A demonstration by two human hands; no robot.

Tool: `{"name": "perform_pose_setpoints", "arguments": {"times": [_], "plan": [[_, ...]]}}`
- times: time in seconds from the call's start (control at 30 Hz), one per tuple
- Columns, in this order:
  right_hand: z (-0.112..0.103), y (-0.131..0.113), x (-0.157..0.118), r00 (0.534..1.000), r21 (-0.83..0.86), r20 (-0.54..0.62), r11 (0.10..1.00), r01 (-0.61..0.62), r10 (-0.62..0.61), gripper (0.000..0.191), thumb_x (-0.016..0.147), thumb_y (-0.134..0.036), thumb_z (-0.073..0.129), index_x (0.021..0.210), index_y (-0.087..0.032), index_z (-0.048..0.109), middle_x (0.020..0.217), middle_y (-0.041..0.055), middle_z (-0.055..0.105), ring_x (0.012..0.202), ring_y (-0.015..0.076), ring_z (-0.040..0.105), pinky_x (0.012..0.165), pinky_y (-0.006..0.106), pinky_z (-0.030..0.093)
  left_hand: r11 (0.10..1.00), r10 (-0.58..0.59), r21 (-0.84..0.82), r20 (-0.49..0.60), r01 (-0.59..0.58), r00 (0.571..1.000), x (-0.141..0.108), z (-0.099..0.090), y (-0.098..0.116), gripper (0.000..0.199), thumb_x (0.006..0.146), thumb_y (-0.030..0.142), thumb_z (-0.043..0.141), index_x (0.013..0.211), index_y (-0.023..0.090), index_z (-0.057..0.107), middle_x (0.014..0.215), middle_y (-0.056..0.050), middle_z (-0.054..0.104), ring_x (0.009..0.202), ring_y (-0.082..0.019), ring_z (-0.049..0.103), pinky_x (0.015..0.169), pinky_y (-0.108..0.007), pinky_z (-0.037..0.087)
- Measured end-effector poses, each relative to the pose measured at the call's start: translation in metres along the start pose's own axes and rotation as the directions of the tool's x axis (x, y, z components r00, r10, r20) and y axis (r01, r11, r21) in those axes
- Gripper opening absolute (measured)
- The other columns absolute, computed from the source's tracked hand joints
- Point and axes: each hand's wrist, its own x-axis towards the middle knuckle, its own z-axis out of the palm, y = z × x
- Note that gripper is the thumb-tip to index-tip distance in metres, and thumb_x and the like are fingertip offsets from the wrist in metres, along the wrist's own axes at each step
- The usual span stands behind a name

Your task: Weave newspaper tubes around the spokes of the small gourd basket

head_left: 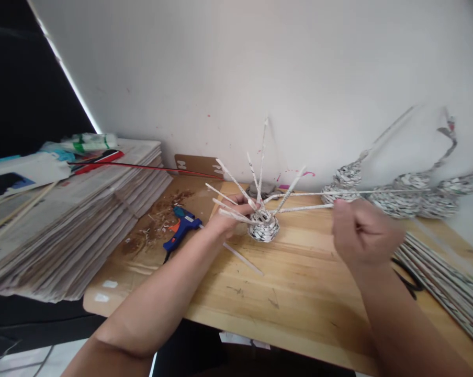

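A small round basket woven from rolled newspaper strips (263, 230) is held over the wooden table, several strips fanning up and out from its top. My left hand (234, 212) is closed on the basket's left side, gripping it by the bases of the strips. To the right, my right hand (365, 230) is a slightly blurred fist with its fingers closed at the end of a paper strip (307, 208), which runs nearly level from the basket. Another long strip passes above it, just behind that hand.
A blue glue gun (181, 228) lies left of the basket, beside stacked newspapers (83, 220). More woven paper pieces (401, 199) stand along the wall. Rolled paper sticks (448, 283) and black scissors (409, 280) lie at the right. The wooden table's (291, 324) front edge is near.
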Motion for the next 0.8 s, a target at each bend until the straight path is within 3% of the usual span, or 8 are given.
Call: {"name": "perform_pose_setpoints", "arguments": {"times": [0.03, 0.1, 0.17, 0.27, 0.37, 0.57, 0.8], "plan": [[0.005, -0.004, -0.003, 0.996, 0.011, 0.088, 1.0, 0.018, -0.019, 0.049, 0.093, -0.041, 0.054, 0.048, -0.024, 0.044, 0.05, 0.0005, 0.045, 0.051, 0.0154, 0.043, 0.057, 0.033, 0.034, 1.0, -0.008, -0.004, 0.005, 0.008, 1.0, 0.0, 0.0, -0.001, 0.022, 0.059, 0.024, 0.083, 0.071, 0.012, 0.07, 0.066, -0.002, 0.067, 0.057, -0.01, 0.059, 0.057, -0.024, 0.042], [0.019, -0.011, -0.01, 0.937, 0.056, 0.35, 0.998, -0.028, 0.006, 0.043, 0.093, -0.047, 0.053, 0.058, -0.022, 0.057, 0.055, 0.0013, 0.056, 0.053, 0.0156, 0.049, 0.056, 0.031, 0.035, 0.999, -0.039, -0.009, 0.027, 0.039, 0.999, 0.0, 0.001, -0.003, 0.022, 0.059, 0.023, 0.083, 0.073, 0.012, 0.07, 0.067, -0.002, 0.068, 0.056, -0.01, 0.058, 0.055, -0.023, 0.042], [0.036, -0.016, -0.017, 0.89, 0.087, 0.449, 0.987, -0.136, 0.083, 0.035, 0.088, -0.053, 0.06, 0.073, -0.021, 0.063, 0.061, 0.0009, 0.061, 0.053, 0.0153, 0.052, 0.055, 0.029, 0.037, 0.996, -0.092, -0.004, 0.056, 0.093, 0.994, -0.001, 0.003, -0.005, 0.022, 0.057, 0.021, 0.083, 0.072, 0.012, 0.07, 0.064, -0.002, 0.067, 0.052, -0.01, 0.056, 0.051, -0.023, 0.041], [0.052, -0.02, -0.025, 0.865, 0.226, 0.472, 0.924, -0.308, 0.173, 0.033, 0.084, -0.054, 0.064, 0.087, -0.021, 0.066, 0.068, 0.0006, 0.065, 0.056, 0.015, 0.055, 0.053, 0.027, 0.04, 0.99, -0.139, 0.019, 0.095, 0.138, 0.986, -0.005, 0.007, -0.006, 0.021, 0.055, 0.017, 0.081, 0.07, 0.012, 0.068, 0.061, -0.001, 0.066, 0.049, -0.01, 0.056, 0.05, -0.023, 0.042], [0.057, -0.021, -0.029, 0.855, 0.283, 0.464, 0.876, -0.391, 0.232, 0.027, 0.085, -0.047, 0.063, 0.085, -0.02, 0.066, 0.067, 0.0004, 0.064, 0.058, 0.0145, 0.055, 0.053, 0.026, 0.041, 0.992, -0.125, 0.036, 0.132, 0.121, 0.983, -0.007, 0.009, -0.006, 0.022, 0.055, 0.015, 0.081, 0.07, 0.012, 0.066, 0.061, -0.001, 0.066, 0.051, -0.01, 0.059, 0.051, -0.022, 0.045], [0.058, -0.024, -0.031, 0.861, 0.26, 0.415, 0.869, -0.421, 0.293, 0.016, 0.079, -0.036, 0.066, 0.081, -0.02, 0.066, 0.066, 0.0011, 0.066, 0.057, 0.0155, 0.059, 0.053, 0.027, 0.045, 0.978, -0.163, 0.165, 0.205, 0.13, 0.965, -0.012, 0.011, 0.002, 0.021, 0.059, 0.019, 0.082, 0.07, 0.011, 0.066, 0.056, 0.002, 0.062, 0.044, -0.006, 0.051, 0.045, -0.019, 0.039], [0.067, -0.021, -0.038, 0.907, 0.321, 0.309, 0.866, -0.384, 0.287, 0.017, 0.081, -0.036, 0.064, 0.085, -0.02, 0.066, 0.073, 0.004, 0.071, 0.06, 0.0166, 0.063, 0.057, 0.028, 0.05, 0.981, -0.102, 0.182, 0.179, 0.069, 0.978, -0.013, 0.011, -0.002, 0.023, 0.062, 0.025, 0.08, 0.074, 0.013, 0.064, 0.058, 0.002, 0.062, 0.045, -0.008, 0.052, 0.046, -0.021, 0.039]]}}
